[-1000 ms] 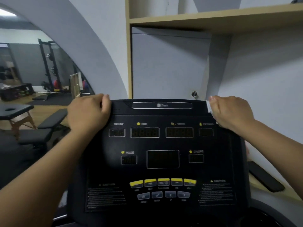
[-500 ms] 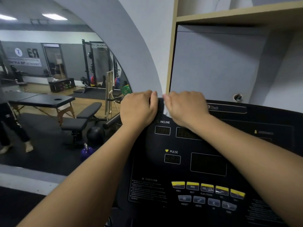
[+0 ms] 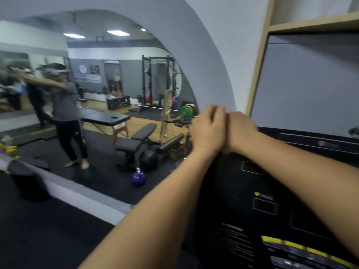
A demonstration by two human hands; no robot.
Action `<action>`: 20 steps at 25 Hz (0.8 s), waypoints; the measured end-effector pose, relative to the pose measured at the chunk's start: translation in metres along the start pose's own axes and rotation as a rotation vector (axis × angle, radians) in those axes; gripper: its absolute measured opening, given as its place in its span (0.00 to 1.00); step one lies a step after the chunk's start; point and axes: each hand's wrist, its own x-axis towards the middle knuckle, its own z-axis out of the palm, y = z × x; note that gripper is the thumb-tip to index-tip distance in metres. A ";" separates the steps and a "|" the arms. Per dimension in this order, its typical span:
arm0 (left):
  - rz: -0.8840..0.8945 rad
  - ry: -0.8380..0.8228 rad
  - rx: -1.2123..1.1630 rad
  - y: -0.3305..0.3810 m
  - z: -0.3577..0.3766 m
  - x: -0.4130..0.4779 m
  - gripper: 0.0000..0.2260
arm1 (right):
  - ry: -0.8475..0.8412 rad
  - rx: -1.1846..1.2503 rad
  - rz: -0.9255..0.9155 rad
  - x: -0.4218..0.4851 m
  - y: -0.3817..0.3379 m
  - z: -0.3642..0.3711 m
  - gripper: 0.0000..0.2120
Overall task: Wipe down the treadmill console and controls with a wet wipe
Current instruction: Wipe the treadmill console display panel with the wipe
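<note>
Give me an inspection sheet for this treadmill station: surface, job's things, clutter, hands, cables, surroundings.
Surface: black console, displays dark, view blurred.
Job's things: yellow buttons at the console's lower right; no wipe visible.
Clutter: nothing seen.
Hands: left hand and right hand pressed together at the console's top left corner; what they hold is hidden.
Cables: nothing seen.
Surroundings: mirror on the left reflecting a bench, a purple kettlebell and a person; wooden shelf above.
</note>
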 end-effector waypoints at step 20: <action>0.360 -0.633 0.758 0.106 0.110 -0.041 0.30 | 0.237 -0.071 0.175 -0.139 0.220 0.043 0.22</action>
